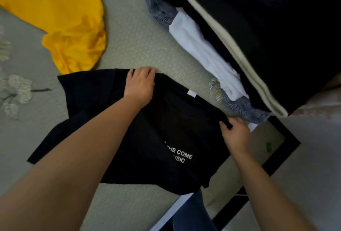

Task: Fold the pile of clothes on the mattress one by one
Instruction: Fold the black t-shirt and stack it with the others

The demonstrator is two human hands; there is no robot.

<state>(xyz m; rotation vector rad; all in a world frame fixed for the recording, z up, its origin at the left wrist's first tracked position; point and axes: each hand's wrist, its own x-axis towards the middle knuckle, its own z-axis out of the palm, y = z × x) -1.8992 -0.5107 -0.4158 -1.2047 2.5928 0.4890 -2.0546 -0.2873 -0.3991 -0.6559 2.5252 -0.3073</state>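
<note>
A black T-shirt [166, 125] with white lettering lies spread on the pale mattress [132, 46] in the middle of the head view. My left hand [141, 83] grips its far edge near the collar, fingers curled over the fabric. My right hand [235, 132] pinches the shirt's right edge, thumb on top. A small white label shows near the collar. A crumpled yellow garment [64, 18] lies at the upper left. A stack of folded clothes [203, 46], white, blue-patterned, cream and black, sits at the upper right.
The mattress's dark edge [273, 158] runs diagonally at the lower right, with pale floor beyond it. A floral print marks the sheet at the far left [18, 88]. Blue denim on a leg [193, 212] shows at the bottom.
</note>
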